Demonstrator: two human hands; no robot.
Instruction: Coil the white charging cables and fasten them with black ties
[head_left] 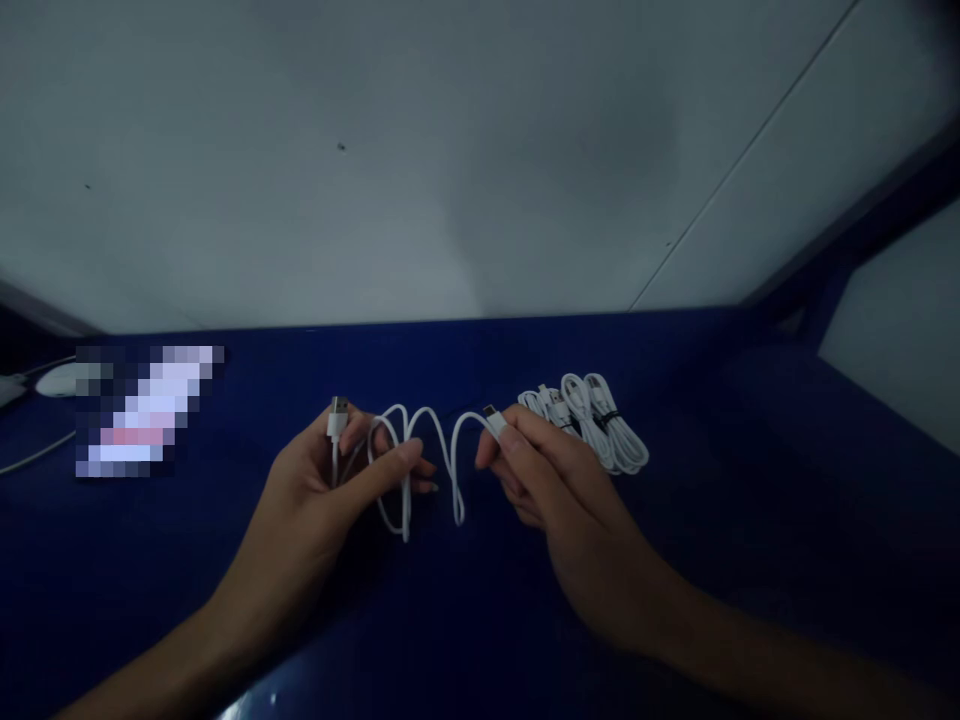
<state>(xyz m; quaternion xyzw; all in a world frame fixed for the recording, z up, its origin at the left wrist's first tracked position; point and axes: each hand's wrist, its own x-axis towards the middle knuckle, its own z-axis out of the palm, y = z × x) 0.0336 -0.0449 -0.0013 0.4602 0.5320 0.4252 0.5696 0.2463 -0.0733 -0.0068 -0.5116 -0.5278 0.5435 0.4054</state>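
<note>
A white USB cable (406, 505) hangs in loose coils toward seven o'clock of the view's centre. At eight o'clock, the left hand (315, 490) has thumb and fingers closed over coils, its USB-A plug (337, 418) upright beside them; at five, the right hand's (562, 475) fingers pinch the other plug (495, 424). It should feel light, supple, springy; plug housings look the firmest grips. Tied white cables (615, 440) lie at four.
</note>
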